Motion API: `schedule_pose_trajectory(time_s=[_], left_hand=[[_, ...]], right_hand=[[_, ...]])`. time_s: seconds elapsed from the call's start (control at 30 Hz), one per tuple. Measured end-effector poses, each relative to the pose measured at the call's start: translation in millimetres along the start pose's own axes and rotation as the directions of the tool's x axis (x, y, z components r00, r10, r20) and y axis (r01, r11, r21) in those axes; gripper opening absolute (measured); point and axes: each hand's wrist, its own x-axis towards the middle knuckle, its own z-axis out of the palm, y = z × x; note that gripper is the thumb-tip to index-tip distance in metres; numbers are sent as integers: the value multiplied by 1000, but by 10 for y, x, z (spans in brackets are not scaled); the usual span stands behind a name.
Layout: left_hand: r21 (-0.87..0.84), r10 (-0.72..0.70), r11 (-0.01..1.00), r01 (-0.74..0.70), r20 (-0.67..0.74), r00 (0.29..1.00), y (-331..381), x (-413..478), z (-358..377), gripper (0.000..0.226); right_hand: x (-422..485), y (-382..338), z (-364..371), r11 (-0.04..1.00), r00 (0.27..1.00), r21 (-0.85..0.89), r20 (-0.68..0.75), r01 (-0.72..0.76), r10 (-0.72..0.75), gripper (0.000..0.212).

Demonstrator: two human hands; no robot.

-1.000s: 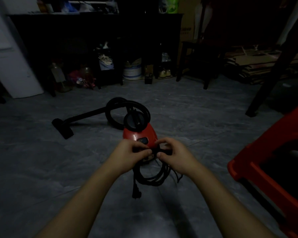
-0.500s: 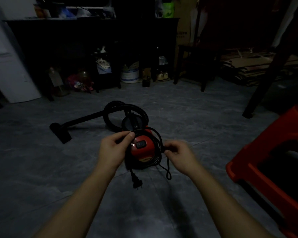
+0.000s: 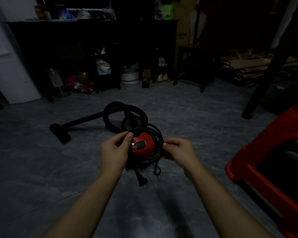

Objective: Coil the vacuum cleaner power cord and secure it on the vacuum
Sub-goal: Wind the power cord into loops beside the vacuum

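A small red vacuum cleaner (image 3: 144,147) sits on the grey tiled floor in front of me. The black power cord (image 3: 157,137) is coiled in several loops that ring the red body. My left hand (image 3: 115,150) pinches the coil on its left side. My right hand (image 3: 178,149) grips the coil on its right side. The plug (image 3: 142,181) hangs from the coil below the vacuum, and a short loop of cord dangles beside it. The vacuum's black hose (image 3: 126,109) curls behind the body, with its wand and floor nozzle (image 3: 59,132) stretching left.
A red plastic stool (image 3: 268,170) stands close on my right. A dark slanted leg (image 3: 263,79) crosses the right background. Dark shelving (image 3: 93,36) with bottles, a bucket and clutter lines the back. Flattened cardboard (image 3: 248,69) is stacked at the right rear. A white door (image 3: 9,66) is at left.
A second ago both hands held the coiled cord bunched in front of the vacuum. Since then they spread apart and the loops came up around the red body.
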Motion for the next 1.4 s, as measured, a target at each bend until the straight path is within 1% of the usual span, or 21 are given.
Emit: schedule_pose_trajectory(time_s=[0.1, 0.2, 0.27, 0.33, 0.4, 0.5, 0.57, 0.67, 0.8, 0.9, 0.97, 1.03, 1.07, 1.13, 1.17, 1.23, 1.27, 1.33, 1.4], left_hand=[[1, 30, 1000, -30, -12, 999, -19, -47, 56, 21], [-9, 26, 1000, -26, -43, 999, -28, -56, 71, 19], [-17, 10, 1000, -11, -66, 998, -34, -51, 57, 20], [-29, 2, 1000, -4, -81, 997, -40, -54, 44, 20], [-22, -4, 1000, 3, -81, 997, -53, -53, 44, 19], [-5, -18, 1000, 17, -63, 998, -54, -61, 69, 18], [-1, -52, 999, 52, -25, 998, -67, -57, 88, 16], [-13, -135, 991, 137, 69, 988, -64, -81, 116, 10], [83, -178, 983, 165, 177, 968, -102, -65, 94, 10], [177, -234, 966, 190, 276, 932, -84, -57, 44, 17], [254, -220, 957, 140, 324, 920, -59, -35, 10, 20], [311, -162, 950, 34, 396, 904, -38, 4, -16, 29], [346, -135, 938, -35, 456, 880, -36, 16, -23, 37], [444, -129, 880, -169, 565, 815, -30, 3, -28, 51], [481, -125, 844, -237, 606, 786, -32, -13, -25, 50], [521, -87, 769, -370, 659, 748, -35, -52, -4, 33], [537, -77, 739, -407, 667, 741, -27, -67, -4, 25], [553, -80, 723, -414, 662, 746, 11, -73, -16, 16], [533, -80, 756, -381, 652, 754, 46, -65, -33, 16]], right_hand=[[-12, 14, 12, 1000, 1000, 1, 5, -10, 10, 19], [-49, -43, 24, 1000, 998, -17, 61, -25, 26, 29], [-71, -91, 31, 998, 994, 6, 92, -63, 62, 33], [-77, -111, 34, 995, 991, 41, 108, -86, 81, 28], [-88, -110, 34, 996, 990, 55, 125, -76, 69, 19], [-97, -59, 17, 1000, 991, 14, 134, -28, 26, 10], [-79, -31, -11, 1000, 996, -29, 91, 2, 0, 11], [-50, -7, -66, 984, 995, -147, 27, 97, -94, 13], [-26, 35, -144, 937, 984, -302, 39, 176, -172, 18], [-42, 18, -195, 897, 974, -381, 96, 225, -203, 18], [-74, 8, -186, 855, 966, -452, 156, 256, -206, 19], [-84, 44, -159, 804, 961, -533, 221, 262, -166, 16], [-94, 64, -140, 770, 957, -580, 253, 266, -140, 15], [-113, 95, -95, 712, 947, -644, 307, 281, -96, 14], [-121, 102, -73, 702, 940, -651, 331, 290, -82, 13], [-125, 105, -45, 698, 928, -645, 364, 311, -76, 14], [-120, 105, -43, 699, 925, -639, 371, 320, -85, 15], [-96, 121, -51, 723, 924, -608, 367, 329, -111, 15], [-73, 121, -75, 782, 927, -535, 346, 321, -144, 15]])
